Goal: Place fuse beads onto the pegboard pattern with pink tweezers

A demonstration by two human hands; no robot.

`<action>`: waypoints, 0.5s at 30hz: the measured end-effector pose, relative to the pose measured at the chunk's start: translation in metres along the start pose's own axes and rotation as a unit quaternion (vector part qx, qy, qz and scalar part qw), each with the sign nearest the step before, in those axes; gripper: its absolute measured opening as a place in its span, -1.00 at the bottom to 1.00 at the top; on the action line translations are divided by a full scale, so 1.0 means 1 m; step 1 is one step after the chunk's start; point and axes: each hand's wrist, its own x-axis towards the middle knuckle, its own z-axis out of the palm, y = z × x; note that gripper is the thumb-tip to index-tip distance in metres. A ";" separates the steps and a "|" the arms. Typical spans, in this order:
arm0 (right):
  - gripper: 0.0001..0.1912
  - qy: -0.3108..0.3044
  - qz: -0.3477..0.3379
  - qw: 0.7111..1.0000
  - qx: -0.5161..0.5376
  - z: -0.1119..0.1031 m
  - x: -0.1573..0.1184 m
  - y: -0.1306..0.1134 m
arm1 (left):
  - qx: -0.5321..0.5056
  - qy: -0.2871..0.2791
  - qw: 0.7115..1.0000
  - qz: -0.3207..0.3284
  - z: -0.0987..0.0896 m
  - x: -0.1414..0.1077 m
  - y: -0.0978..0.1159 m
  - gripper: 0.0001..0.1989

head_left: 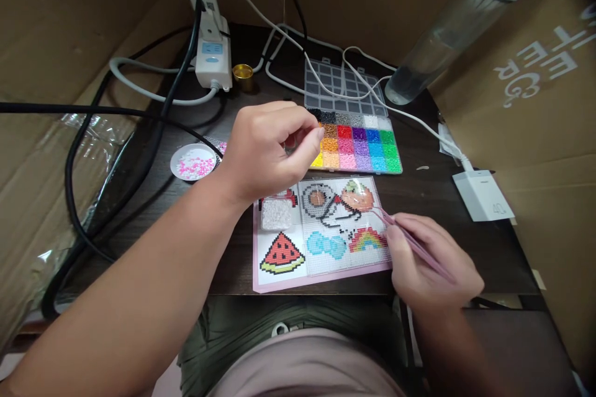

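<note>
My right hand (433,260) is closed around pink tweezers (421,248), whose tips reach over the right side of a clear pegboard (326,265). The board lies on a pattern sheet (279,281) with pixel pictures such as a watermelon slice, clouds and a rainbow. Black beads form partial outlines on the board, with a few loose ones near its middle. My left hand (279,149) hovers in a pinch by the left edge of the bead box (358,141), and anything between its fingertips is too small to make out. A small clear container of whitish beads (276,216) sits on the sheet.
A white dish (173,164) holds pink and white beads at left. Behind stand a gold cup (243,76) and a power strip (212,49) with trailing cables. A water bottle (447,37) and a white charger (483,194) are at right. Cardboard walls (521,136) surround the table.
</note>
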 end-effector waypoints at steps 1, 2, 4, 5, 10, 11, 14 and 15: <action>-0.70 -0.003 -0.005 1.000 -0.007 0.001 -0.002 -0.006 | 0.004 -0.001 1.000 0.001 0.000 0.000 0.000 -0.73; -0.68 -0.001 -0.008 1.000 -0.011 0.002 -0.004 -0.011 | 0.004 0.000 1.000 0.003 0.000 0.000 0.000 -0.73; -0.69 -0.003 -0.011 1.000 -0.016 0.005 -0.008 -0.018 | 0.000 0.003 1.000 0.013 0.000 -0.001 0.000 -0.74; -0.69 -0.004 -0.013 1.000 -0.019 0.006 -0.009 -0.020 | -0.002 0.005 1.000 0.018 0.001 -0.001 0.000 -0.75; -0.69 -0.018 -0.035 0.998 -0.040 0.007 -0.011 -0.020 | 0.010 0.007 1.000 0.022 0.001 -0.001 -0.001 -0.73; -0.69 -0.020 -0.040 0.998 -0.044 0.006 -0.011 -0.019 | 0.013 0.005 1.000 0.019 0.001 -0.001 -0.001 -0.73; -0.71 -0.023 -0.045 0.997 -0.052 0.005 -0.011 -0.019 | 0.011 0.001 1.000 0.017 0.001 -0.001 -0.001 -0.74; -0.72 -0.022 -0.044 0.997 -0.052 0.005 -0.011 -0.019 | 0.009 0.001 1.000 0.018 0.001 -0.001 -0.001 -0.74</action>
